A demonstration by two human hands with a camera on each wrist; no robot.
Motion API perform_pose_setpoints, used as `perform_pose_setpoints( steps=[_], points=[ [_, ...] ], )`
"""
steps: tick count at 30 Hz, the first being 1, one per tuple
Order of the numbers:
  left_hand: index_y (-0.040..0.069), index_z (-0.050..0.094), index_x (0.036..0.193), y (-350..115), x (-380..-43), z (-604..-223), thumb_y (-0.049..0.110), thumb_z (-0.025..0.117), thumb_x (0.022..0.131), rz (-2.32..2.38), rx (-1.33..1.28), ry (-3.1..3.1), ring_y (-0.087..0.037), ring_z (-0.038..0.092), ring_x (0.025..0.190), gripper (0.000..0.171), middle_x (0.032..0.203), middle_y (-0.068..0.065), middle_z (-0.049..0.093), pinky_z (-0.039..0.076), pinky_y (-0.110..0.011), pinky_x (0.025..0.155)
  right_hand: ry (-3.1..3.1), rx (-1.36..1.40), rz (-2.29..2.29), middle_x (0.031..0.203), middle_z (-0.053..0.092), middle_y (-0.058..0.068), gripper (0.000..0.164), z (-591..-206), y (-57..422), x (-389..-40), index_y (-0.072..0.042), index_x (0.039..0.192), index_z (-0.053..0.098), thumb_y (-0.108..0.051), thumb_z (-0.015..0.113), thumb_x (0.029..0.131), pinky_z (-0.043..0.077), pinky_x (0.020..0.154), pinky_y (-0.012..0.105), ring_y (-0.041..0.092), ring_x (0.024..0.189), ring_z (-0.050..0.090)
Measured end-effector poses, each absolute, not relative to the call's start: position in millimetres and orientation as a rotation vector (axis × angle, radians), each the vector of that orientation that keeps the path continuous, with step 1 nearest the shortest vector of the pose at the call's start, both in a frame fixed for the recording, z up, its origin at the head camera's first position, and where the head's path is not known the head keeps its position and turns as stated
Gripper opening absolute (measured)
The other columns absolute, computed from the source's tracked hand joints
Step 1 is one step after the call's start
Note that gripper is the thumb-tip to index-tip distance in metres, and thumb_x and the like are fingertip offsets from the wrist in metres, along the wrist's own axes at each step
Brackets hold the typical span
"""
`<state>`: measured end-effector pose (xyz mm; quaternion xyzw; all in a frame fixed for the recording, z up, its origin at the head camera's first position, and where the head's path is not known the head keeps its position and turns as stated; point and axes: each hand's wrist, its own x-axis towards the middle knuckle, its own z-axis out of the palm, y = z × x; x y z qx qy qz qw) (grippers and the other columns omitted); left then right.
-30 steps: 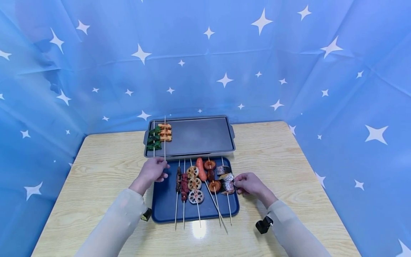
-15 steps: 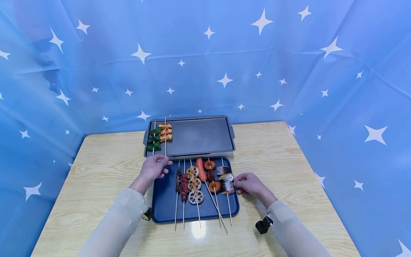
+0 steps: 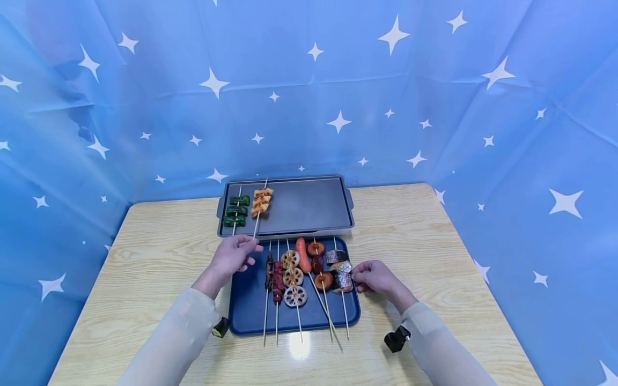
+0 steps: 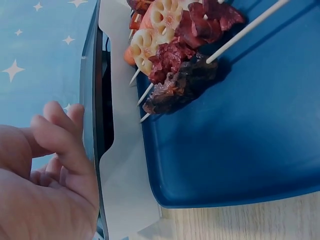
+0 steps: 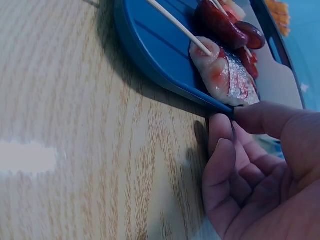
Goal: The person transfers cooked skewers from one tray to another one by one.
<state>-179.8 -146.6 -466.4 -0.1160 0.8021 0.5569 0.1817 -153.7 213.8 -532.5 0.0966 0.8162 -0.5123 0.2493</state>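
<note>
My left hand (image 3: pixel 233 254) pinches the lower end of a skewer of yellow-orange slices (image 3: pixel 261 202), which leans over the grey griddle pan (image 3: pixel 309 201). Left of it is a skewer of green pepper pieces (image 3: pixel 236 212); its stick runs down behind the same hand, and whether my fingers touch it cannot be told. In the left wrist view, my curled left fingers (image 4: pixel 60 145) show beside the pan, the stick not visible. My right hand (image 3: pixel 376 276) pinches the right rim of the blue tray (image 5: pixel 165 82), thumb above and fingers below, beside a fish skewer (image 5: pixel 222 75).
On the tray lie skewers of dark meat (image 3: pixel 269 271), red meat (image 3: pixel 278 281), lotus root slices (image 3: pixel 293 277), a sausage (image 3: pixel 302 255) and mushrooms (image 3: pixel 323 280). Their sticks overhang the tray's front edge. A wooden table (image 3: pixel 410 225) lies beneath, with a starry blue curtain (image 3: pixel 309 128) behind.
The yellow-orange skewer has shifted right across the griddle pan and now tilts. The green pepper skewer has shifted slightly right and its pieces are turned. My right hand stays on the tray rim.
</note>
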Motion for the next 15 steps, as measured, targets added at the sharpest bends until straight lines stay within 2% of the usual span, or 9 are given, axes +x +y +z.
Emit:
perform_pose_setpoints(
  steps=[5,11,15],
  points=[
    [0.007,0.059,0.125,-150.1,-175.7,-467.4,0.028,0.048,0.103,1.564,-0.288,2.276,-0.014,0.062,0.066,0.032,0.116,-0.012,0.07,0.047,-0.023,0.053,2.211,0.275,-1.412,0.068,0.061,0.0,0.016,-535.2,214.0,-153.3,0.004,0.104,0.063,-0.005,0.06,0.091,0.046,0.05,0.024,0.011,0.059,0.059],
    [0.005,0.061,0.117,-154.7,-166.2,-465.0,0.027,0.048,0.103,1.498,-0.256,2.318,-0.027,0.065,0.074,0.028,0.112,-0.012,0.072,0.048,-0.026,0.054,2.191,0.282,-1.421,0.068,0.062,-0.001,0.016,-533.9,214.0,-153.0,0.004,0.104,0.062,-0.006,0.06,0.092,0.046,0.05,0.025,0.011,0.059,0.059],
    [0.006,0.059,0.113,-159.0,-157.4,-460.2,0.027,0.048,0.103,1.449,-0.238,2.325,-0.023,0.064,0.071,0.025,0.113,-0.015,0.071,0.047,-0.028,0.055,2.189,0.266,-1.427,0.069,0.063,0.001,0.018,-531.4,214.1,-153.2,0.005,0.105,0.062,-0.007,0.061,0.092,0.046,0.05,0.025,0.011,0.059,0.059]
  ],
)
